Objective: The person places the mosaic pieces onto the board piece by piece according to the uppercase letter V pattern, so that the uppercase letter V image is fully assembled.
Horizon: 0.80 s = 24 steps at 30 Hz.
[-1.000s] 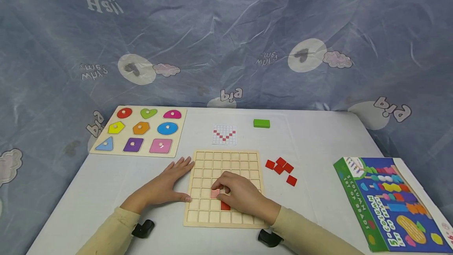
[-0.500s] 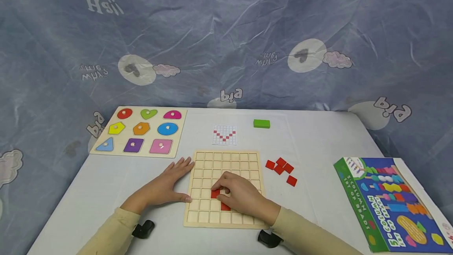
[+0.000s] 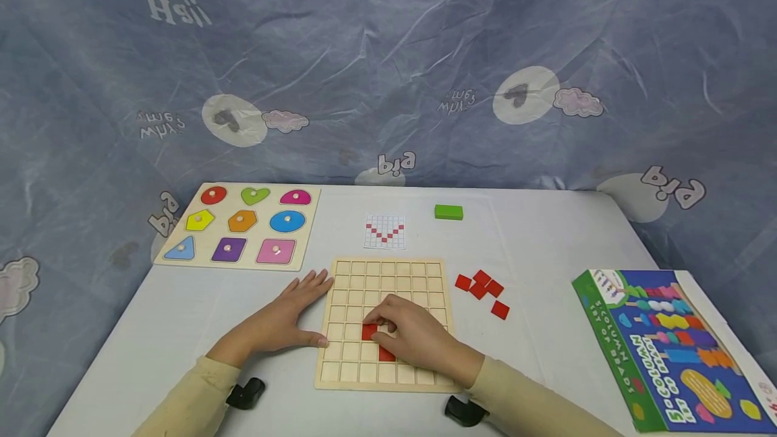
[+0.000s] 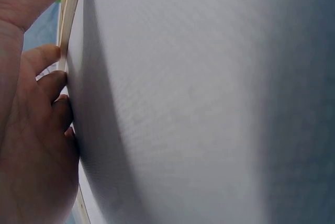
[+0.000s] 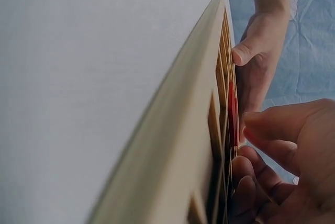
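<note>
A square wooden grid board (image 3: 342, 375) lies on the white table. My right hand (image 3: 419, 336) is over it, thumb and forefinger pinching a red square tile (image 3: 369, 332) at a cell. A second red tile (image 3: 386, 354) sits one cell lower and to the right, partly under that hand. In the right wrist view the thumb (image 5: 261, 123) is close to the red tiles (image 5: 233, 114), low against the grid. My left hand (image 3: 282, 315) rests at the board's left edge, fingers spread and thumb touching the rim; the left wrist view shows the hand (image 4: 36, 119) beside that edge.
Several loose red tiles (image 3: 479, 290) lie right of the board. Behind it are a pattern card (image 3: 385, 231) with a red V and a green block (image 3: 448, 212). A shape puzzle (image 3: 209, 238) stands back left, a boxed toy (image 3: 674, 349) at right.
The pinched tile looked pale a second ago and shows plain red now, lying flat in its cell. Both hands have stayed almost still.
</note>
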Each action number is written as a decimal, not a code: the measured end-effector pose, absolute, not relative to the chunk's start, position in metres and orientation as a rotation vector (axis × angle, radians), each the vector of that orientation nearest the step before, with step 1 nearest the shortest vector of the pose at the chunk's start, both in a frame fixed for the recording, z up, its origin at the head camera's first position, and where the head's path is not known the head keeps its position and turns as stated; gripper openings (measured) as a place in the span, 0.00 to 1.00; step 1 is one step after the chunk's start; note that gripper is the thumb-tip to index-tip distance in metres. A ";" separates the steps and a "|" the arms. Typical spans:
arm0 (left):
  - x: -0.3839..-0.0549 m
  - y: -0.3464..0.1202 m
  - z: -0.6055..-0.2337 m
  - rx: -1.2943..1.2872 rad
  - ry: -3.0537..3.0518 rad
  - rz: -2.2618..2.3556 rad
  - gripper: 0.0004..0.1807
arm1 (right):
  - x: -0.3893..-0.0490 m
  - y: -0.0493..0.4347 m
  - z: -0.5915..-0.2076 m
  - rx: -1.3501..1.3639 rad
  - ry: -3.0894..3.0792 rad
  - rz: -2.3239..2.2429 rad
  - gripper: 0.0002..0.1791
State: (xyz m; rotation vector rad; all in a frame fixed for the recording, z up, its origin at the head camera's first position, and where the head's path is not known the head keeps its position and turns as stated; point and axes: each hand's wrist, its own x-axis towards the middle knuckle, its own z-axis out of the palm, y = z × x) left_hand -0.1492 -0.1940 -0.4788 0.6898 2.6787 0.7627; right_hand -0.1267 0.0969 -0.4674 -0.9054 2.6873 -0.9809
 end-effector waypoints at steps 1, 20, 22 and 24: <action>-0.149 -0.194 -0.479 0.691 2.679 0.763 0.61 | -0.126 0.098 -0.467 -0.890 2.679 -0.996 0.10; -0.151 -0.195 -0.481 0.691 2.676 0.750 0.63 | -0.125 0.121 -0.463 -0.801 2.664 -1.141 0.10; -0.150 -0.195 -0.480 0.694 2.678 0.754 0.63 | -0.124 0.125 -0.462 -0.785 2.675 -1.143 0.10; -0.150 -0.195 -0.480 0.694 2.677 0.764 0.62 | -0.124 0.129 -0.462 -0.770 2.688 -1.137 0.09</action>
